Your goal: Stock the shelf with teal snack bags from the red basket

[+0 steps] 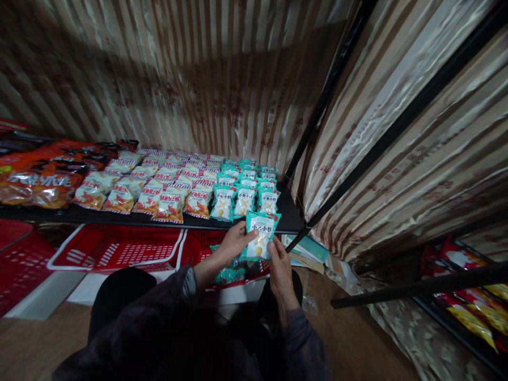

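Observation:
Between my two hands, a teal-and-white snack bag (261,242) is held upright, its printed front facing me. My left hand (237,239) pinches its left edge, the thumb lying over the front. The lower right edge is gripped by my right hand (280,264). Just beyond it, matching teal snack bags (245,202) stand in rows at the right end of a black shelf (286,214). More teal bags (230,275) lie in a red basket (198,248) below, partly covered by my left forearm.
White snack bags with red print (169,203) and orange-and-black bags (43,182) fill the shelf leftward. Another red basket (119,248) stands under the shelf. A black post (329,211) slants up at right. Red and yellow bags (472,312) lie on a right-hand rack. Striped curtains hang behind.

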{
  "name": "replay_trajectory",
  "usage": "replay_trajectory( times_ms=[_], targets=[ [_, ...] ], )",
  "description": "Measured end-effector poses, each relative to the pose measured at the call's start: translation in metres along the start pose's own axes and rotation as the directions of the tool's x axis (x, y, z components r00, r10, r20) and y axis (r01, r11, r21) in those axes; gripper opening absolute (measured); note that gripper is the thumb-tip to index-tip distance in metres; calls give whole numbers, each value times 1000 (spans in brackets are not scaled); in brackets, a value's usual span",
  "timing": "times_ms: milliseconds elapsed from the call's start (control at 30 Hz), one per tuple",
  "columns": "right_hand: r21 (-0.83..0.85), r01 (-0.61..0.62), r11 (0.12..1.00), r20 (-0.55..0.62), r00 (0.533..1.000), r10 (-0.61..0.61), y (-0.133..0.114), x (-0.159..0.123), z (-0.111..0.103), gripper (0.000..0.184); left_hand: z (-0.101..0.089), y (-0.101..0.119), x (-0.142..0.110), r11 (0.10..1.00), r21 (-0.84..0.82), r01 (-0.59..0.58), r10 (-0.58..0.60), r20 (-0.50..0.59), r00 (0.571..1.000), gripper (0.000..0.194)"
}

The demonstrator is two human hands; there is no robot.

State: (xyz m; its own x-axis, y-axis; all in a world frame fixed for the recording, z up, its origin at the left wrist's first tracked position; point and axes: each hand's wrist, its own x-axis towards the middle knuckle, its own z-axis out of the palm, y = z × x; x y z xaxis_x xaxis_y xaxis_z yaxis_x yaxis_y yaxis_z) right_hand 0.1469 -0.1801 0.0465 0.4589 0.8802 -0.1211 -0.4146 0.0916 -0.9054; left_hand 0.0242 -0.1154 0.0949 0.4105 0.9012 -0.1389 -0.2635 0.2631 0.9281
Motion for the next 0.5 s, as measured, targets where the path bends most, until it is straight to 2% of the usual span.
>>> replay_trajectory(
  times_ms=[133, 267, 500],
  targets=[
    [-29, 5, 1000, 44, 999, -4, -1, 13, -9, 57, 13, -4, 7, 1000, 22, 14, -15, 21, 1000, 56],
    [-46, 32, 998, -23, 999, -33, -6, 28, -15, 49, 28, -5, 18, 999, 35, 5, -5, 17, 1000, 49],
    [-90, 157, 983, -60, 985, -163, -43, 69, -16, 51, 59, -2, 55, 996, 60, -61, 62, -15, 998, 53]
  ],
)
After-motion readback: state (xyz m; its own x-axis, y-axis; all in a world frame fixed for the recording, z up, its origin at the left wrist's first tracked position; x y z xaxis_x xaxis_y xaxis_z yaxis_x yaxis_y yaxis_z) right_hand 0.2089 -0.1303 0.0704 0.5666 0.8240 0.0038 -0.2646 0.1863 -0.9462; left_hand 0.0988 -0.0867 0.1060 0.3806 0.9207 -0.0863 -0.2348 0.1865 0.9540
